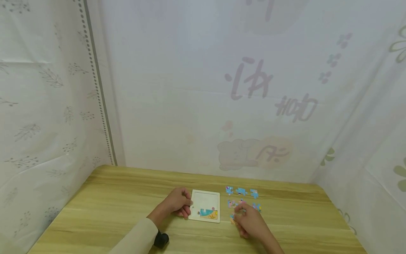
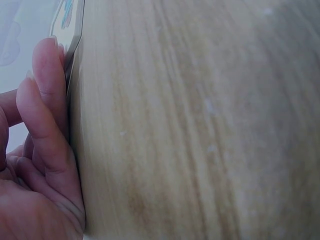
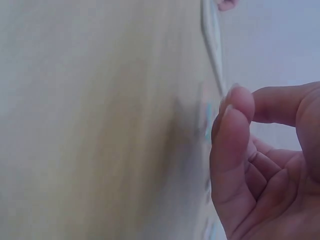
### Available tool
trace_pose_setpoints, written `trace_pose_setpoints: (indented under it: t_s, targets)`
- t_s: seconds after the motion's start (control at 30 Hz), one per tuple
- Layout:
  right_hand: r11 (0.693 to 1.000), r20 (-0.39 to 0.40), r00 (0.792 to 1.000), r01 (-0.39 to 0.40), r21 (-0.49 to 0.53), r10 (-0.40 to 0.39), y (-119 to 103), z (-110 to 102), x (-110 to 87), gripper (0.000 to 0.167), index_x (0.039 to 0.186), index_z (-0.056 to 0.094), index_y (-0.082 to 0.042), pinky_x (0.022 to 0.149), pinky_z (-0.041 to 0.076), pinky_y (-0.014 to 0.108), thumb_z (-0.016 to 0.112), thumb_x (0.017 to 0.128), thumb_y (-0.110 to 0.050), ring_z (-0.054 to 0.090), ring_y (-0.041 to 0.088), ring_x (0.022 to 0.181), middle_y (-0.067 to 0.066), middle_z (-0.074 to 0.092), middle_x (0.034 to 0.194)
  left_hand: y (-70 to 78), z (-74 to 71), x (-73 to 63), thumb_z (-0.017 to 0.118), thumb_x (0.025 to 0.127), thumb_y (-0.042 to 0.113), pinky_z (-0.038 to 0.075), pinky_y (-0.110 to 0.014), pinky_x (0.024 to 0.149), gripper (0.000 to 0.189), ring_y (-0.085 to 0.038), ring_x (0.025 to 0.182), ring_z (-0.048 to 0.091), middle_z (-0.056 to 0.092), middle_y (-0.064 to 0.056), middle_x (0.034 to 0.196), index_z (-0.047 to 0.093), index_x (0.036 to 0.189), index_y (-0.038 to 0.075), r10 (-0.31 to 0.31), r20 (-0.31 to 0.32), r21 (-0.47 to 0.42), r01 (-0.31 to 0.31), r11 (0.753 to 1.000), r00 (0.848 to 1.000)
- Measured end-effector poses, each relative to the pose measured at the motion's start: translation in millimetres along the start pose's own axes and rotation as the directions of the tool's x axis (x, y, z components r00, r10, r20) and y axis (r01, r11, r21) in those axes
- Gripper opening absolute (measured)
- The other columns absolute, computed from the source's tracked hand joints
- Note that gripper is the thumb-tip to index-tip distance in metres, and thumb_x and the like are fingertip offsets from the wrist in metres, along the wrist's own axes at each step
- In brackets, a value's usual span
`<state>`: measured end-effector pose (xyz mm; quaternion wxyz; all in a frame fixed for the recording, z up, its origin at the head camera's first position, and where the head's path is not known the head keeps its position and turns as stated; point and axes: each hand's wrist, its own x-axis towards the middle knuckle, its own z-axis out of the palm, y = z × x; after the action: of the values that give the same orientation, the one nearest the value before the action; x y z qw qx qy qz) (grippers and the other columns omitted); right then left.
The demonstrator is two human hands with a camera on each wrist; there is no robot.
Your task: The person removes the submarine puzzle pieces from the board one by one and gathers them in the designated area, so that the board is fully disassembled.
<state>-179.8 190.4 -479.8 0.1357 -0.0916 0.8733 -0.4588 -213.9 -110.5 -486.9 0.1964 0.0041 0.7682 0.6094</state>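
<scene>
A white puzzle board (image 1: 203, 202) lies on the table, with joined beach-picture pieces (image 1: 207, 213) at its lower right. My left hand (image 1: 178, 201) grips the board's left edge; in the left wrist view its fingertips (image 2: 46, 57) meet the rim. To the right of the board, my right hand (image 1: 250, 220) is over loose jigsaw pieces, its fingers bent. An orange-and-blue jigsaw piece (image 1: 232, 219) shows beside its fingertips. The right wrist view has two fingertips (image 3: 232, 127) close together, with no piece visible between them.
Blue jigsaw pieces (image 1: 241, 191) form a row at the back right, and more pieces (image 1: 257, 207) lie in front of them. A black object (image 1: 161, 240) sits by the left sleeve (image 1: 139, 237). Patterned curtains (image 1: 190, 106) enclose the wooden table (image 1: 133, 190).
</scene>
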Motion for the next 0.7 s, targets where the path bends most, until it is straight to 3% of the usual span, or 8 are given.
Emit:
trace_pose_setpoints:
  t_s: [0.4, 0.57, 0.7]
  targets:
    - [0.995, 0.065, 0.993, 0.091, 0.035, -0.093, -37.6, 36.3, 21.2, 0.037, 0.121, 0.059, 0.005, 0.040, 0.047, 0.021, 0.065, 0.092, -0.015, 0.049, 0.004, 0.037, 0.001, 0.057, 0.052, 0.2, 0.9, -0.7, 0.063, 0.091, 0.004, 0.043, -0.018, 0.038, 0.013, -0.013, 0.043, 0.062, 0.068, -0.013, 0.061, 0.052, 0.098, 0.000, 0.008, 0.004, 0.009, -0.008, 1.000, 1.000]
    - [0.996, 0.086, 0.993, 0.075, 0.051, -0.080, -44.0, 52.2, 27.4, 0.035, 0.119, 0.060, 0.003, 0.040, 0.048, 0.023, 0.067, 0.088, -0.012, 0.050, 0.006, 0.038, 0.002, 0.058, 0.053, 0.4, 0.4, -1.4, 0.063, 0.091, 0.004, 0.043, -0.017, 0.038, 0.013, -0.013, 0.044, 0.062, 0.068, -0.013, 0.062, 0.052, 0.098, 0.000, 0.017, 0.005, 0.012, -0.017, 1.000, 1.000]
    - [0.998, 0.094, 0.994, 0.064, 0.003, -0.064, -44.6, 60.8, 30.4, 0.029, 0.113, 0.062, -0.001, 0.040, 0.048, 0.025, 0.069, 0.086, -0.011, 0.050, 0.007, 0.037, 0.001, 0.056, 0.051, 1.5, -0.5, -1.2, 0.062, 0.091, 0.004, 0.043, -0.017, 0.038, 0.013, -0.012, 0.043, 0.062, 0.068, -0.013, 0.062, 0.052, 0.098, 0.000, 0.018, 0.008, 0.007, -0.018, 1.000, 1.000]
